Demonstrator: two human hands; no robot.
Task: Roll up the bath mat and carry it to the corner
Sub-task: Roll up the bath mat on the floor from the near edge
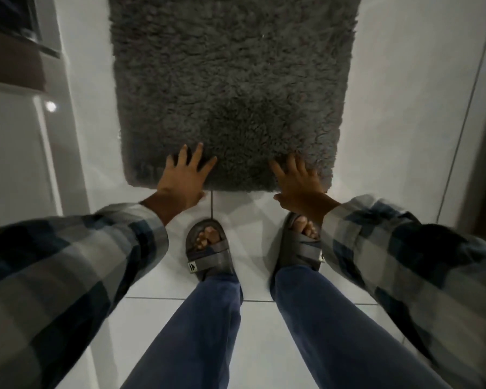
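Note:
A shaggy dark grey bath mat (230,80) lies flat on the white tiled floor, stretching from just ahead of my feet to the top of the view. My left hand (181,178) rests at its near edge, left of centre, fingers spread over the pile. My right hand (299,182) is at the near edge toward the right corner, fingers apart on the pile and thumb out over the tile. Neither hand is closed on the mat. The mat's far end is out of view.
My feet in dark slide sandals (208,248) stand on the tile just behind the mat's near edge. A white cabinet or door frame (54,150) runs along the left. A wall edge (466,108) runs along the right. Bare tile flanks the mat.

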